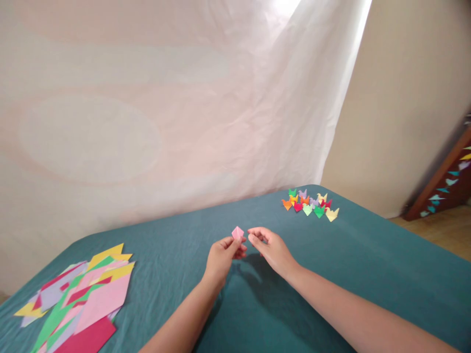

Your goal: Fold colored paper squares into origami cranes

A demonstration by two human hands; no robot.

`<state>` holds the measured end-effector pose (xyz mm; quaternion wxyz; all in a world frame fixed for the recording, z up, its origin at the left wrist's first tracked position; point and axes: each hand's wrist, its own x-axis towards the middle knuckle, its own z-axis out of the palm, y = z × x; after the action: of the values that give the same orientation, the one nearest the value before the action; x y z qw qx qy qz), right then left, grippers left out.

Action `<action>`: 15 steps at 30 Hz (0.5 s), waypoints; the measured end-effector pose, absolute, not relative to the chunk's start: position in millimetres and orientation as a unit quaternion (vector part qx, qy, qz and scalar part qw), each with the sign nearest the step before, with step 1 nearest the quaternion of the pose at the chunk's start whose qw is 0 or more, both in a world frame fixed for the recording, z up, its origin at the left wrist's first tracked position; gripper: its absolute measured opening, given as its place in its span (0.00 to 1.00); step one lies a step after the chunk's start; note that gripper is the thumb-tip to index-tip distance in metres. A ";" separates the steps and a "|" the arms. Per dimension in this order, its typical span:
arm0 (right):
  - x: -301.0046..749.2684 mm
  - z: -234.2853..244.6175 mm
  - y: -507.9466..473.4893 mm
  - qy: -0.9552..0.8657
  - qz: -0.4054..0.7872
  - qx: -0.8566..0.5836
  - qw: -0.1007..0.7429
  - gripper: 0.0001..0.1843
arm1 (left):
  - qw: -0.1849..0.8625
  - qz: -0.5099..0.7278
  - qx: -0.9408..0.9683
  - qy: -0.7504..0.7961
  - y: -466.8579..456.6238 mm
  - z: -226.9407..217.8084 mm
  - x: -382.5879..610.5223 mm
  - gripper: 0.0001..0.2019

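Observation:
A small piece of pink folded paper (pixel 237 232) stands up from the fingers of my left hand (pixel 223 255). The thumb presses on its lower end, and that part is hidden. Just to the right, my right hand (pixel 270 248) hovers with thumb and forefinger close together but a slight gap between the tips. Nothing shows between them, and they are apart from the pink paper. Both hands are above the green cloth of the table (pixel 172 274).
Several folded paper birds (pixel 307 209) in mixed colours stand grouped at the back right. At the left lies a spread pile of coloured paper sheets (pixel 106 299). A pale cloth (pixel 184 122) hangs behind the table. Paper shapes (pixel 443 190) hang on brown wood at far right.

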<state>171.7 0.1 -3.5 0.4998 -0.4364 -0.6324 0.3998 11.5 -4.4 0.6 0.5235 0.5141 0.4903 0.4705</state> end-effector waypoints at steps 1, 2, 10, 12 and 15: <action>172.8 -3.1 1.2 -0.637 0.398 -0.425 0.505 0.17 | 0.505 0.450 0.542 0.499 -4.8 1.7 11.2 0.19; 173.5 -3.2 2.3 -0.642 0.402 -0.414 0.505 0.17 | 0.485 0.430 0.570 0.504 -5.7 2.9 11.3 0.19; 174.2 -15.6 11.5 -0.571 0.520 -0.385 0.505 0.14 | 0.495 0.411 0.576 0.504 -9.6 5.7 15.5 0.17; 173.7 -18.1 12.1 -0.549 0.540 -0.382 0.511 0.14 | 0.500 0.437 0.554 0.502 -8.0 4.6 14.7 0.17; 172.5 -17.7 10.6 -0.550 0.547 -0.377 0.507 0.14 | 0.477 0.481 0.544 0.495 -5.8 3.0 11.9 0.16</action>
<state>172.5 10.6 -17.7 0.5067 -0.3772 -0.5498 0.5466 11.9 -5.8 3.0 0.4768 0.5443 0.4950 0.4811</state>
